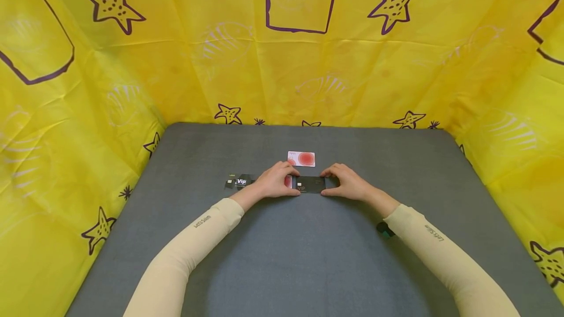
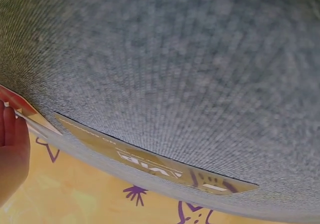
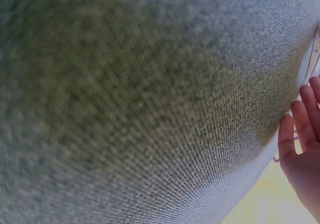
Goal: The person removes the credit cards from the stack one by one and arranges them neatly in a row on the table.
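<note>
A black VIP card [image 1: 311,185] lies on the grey table between my two hands. The thumb and fingers of my left hand [image 1: 275,181] pinch its left end at the top and bottom edges. At its right end, my right hand [image 1: 348,183] does the same with curled fingers. Part of a red card [image 1: 288,181] shows beside the black card, mostly hidden behind my left hand. Further left lies another black card with white "Vip" lettering [image 1: 240,182], also seen as a VIP card [image 2: 150,163] in the left wrist view.
A white card with red circles [image 1: 307,159] lies just beyond the hands. The grey table [image 1: 282,258] is bordered by a yellow patterned cloth [image 1: 282,77] at the back and sides. Something small and dark [image 1: 386,230] shows under the right wrist.
</note>
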Demonstrator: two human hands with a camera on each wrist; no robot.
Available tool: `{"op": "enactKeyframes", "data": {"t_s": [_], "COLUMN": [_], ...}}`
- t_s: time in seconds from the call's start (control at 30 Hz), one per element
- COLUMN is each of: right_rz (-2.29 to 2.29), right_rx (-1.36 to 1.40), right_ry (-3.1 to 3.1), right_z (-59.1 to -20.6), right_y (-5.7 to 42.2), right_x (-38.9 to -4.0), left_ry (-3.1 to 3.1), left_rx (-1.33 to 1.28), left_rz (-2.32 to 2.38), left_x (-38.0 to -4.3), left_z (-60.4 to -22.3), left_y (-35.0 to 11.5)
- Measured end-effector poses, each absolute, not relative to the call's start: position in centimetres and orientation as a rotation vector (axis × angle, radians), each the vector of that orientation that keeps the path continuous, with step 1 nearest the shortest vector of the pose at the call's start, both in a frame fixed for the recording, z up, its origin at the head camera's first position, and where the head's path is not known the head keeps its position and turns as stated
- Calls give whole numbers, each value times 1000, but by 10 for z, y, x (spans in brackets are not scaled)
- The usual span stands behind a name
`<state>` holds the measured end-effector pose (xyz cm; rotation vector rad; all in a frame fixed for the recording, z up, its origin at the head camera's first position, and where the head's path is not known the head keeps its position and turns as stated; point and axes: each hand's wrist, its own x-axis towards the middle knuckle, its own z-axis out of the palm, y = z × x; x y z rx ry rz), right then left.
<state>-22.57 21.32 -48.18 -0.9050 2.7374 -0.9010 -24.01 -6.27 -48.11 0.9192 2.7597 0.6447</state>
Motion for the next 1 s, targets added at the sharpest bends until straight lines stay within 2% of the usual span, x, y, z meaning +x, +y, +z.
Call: {"op": "enactKeyframes", "data": {"t_s": [0.77, 1.0], "right_rz": [-979, -1037], "right_rx": [-906, -936], "right_ry": [2812, 2847], "right_z": [-481, -482], "right_y": [209, 206], "right_x": [-229, -233], "left_ry": [2738, 2726], "left_rx": [990, 940], "left_rz": [912, 1022], "left_x": [-247, -249], "left_z": [-484, -481], "left_y": [-72, -74]}}
